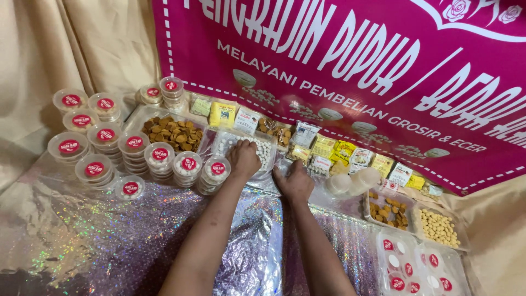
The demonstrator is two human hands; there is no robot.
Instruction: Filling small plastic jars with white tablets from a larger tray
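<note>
A: Far left of my fingers?

B: Stacks of round clear tubs with red lids (94,169), packed close, the nearest stack (216,174) just beside my left wrist. Behind them a clear tray of brown discs (174,134). Bare glitter cloth (82,235) lies open in front of the stacks and under both forearms.

A: Left hand?

B: My left hand (243,158) lies palm down on the clear bag of small white balls (261,151), fingers curled over its near-left edge. Resting or pinching, I cannot tell. The bag spreads out beyond my fingertips and to their right.

A: Right hand?

B: My right hand (295,182) is flat on the cloth at the bag's near-right corner, fingers spread and loose, holding nothing. A narrow gap separates the two hands.

A: Past the fingertips, further right?

B: A row of small yellow and white packets (334,151) leaning along the foot of the pink banner (350,66). Just right of my right hand, a pale round tub (339,183). Then trays of brown pieces (390,212) and pale beads (438,227), crowded edge to edge. Near right corner: clear boxes with red dots (416,266).
</note>
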